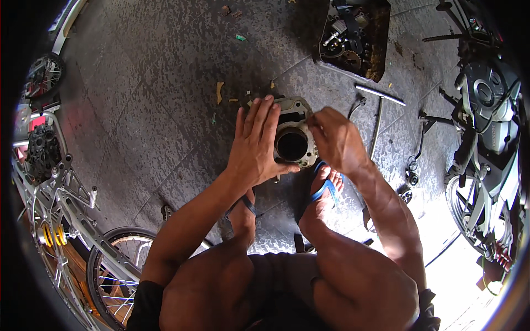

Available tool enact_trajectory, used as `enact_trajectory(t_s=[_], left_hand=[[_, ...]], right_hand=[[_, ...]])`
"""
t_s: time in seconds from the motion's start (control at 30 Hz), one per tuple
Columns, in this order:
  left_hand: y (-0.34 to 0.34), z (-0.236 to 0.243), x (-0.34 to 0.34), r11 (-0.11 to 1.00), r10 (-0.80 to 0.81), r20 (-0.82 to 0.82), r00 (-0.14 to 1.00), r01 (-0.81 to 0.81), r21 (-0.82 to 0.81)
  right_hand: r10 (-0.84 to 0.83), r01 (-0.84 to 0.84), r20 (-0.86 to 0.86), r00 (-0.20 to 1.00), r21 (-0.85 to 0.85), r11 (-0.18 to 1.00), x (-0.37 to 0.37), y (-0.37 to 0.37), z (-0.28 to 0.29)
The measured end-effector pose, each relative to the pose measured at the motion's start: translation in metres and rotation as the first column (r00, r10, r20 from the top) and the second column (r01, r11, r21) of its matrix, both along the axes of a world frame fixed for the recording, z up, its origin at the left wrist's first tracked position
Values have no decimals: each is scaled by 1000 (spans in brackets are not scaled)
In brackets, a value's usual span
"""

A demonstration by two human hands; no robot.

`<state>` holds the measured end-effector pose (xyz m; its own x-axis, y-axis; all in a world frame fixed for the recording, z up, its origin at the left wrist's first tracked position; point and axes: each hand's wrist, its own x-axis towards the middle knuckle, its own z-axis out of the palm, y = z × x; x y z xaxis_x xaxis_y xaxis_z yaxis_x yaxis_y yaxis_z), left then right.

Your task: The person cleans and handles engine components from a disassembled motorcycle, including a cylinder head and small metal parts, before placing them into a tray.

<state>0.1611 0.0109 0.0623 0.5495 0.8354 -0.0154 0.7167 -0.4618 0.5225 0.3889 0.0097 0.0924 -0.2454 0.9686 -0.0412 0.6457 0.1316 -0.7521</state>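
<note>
Here, both hands work an engine cylinder [293, 138] on mottled grey floor tiles [154, 99].

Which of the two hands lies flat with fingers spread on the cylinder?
The left hand: it lies flat on the cylinder, fingers spread. The right hand is curled, pinching at its rim.

A single head-worn fisheye camera is looking almost straight down from above a squatting person, close over their knees and forearms, which are entering from the lower edge. It is centring on the left hand [255, 144] and right hand [337, 140], both resting on an engine cylinder [292, 144] on the tiled floor [154, 94]. Straight lines are bending toward the rim, where a motorcycle [488, 127] right of the hands and a spoked wheel [118, 265] below-left are curving outward.
</note>
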Motion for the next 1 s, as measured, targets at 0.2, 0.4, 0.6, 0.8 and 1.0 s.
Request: enact_trajectory(t_s=[0.2,0.4,0.6,0.8,1.0], left_hand=[[3,2,-1,999,2,-4,1000,-2,-49],[2,0,1,997,17,18,1000,-16,-75],[-1,0,-5,998,24,45,999,-21,-51],[-1,-1,-5,999,21,77,997,-18,-42],[2,3,2,998,21,77,997,-16,-62]], right_hand=[[-145,143,-50,988,-50,989,-7,-7,2],[-132,136,40,990,-94,986,-7,-13,4],[-175,176,16,984,-108,978,-17,-23,-2],[-170,172,59,984,-29,985,-14,-19,-8],[-231,232,45,972,-16,973,-8,-12,-3]])
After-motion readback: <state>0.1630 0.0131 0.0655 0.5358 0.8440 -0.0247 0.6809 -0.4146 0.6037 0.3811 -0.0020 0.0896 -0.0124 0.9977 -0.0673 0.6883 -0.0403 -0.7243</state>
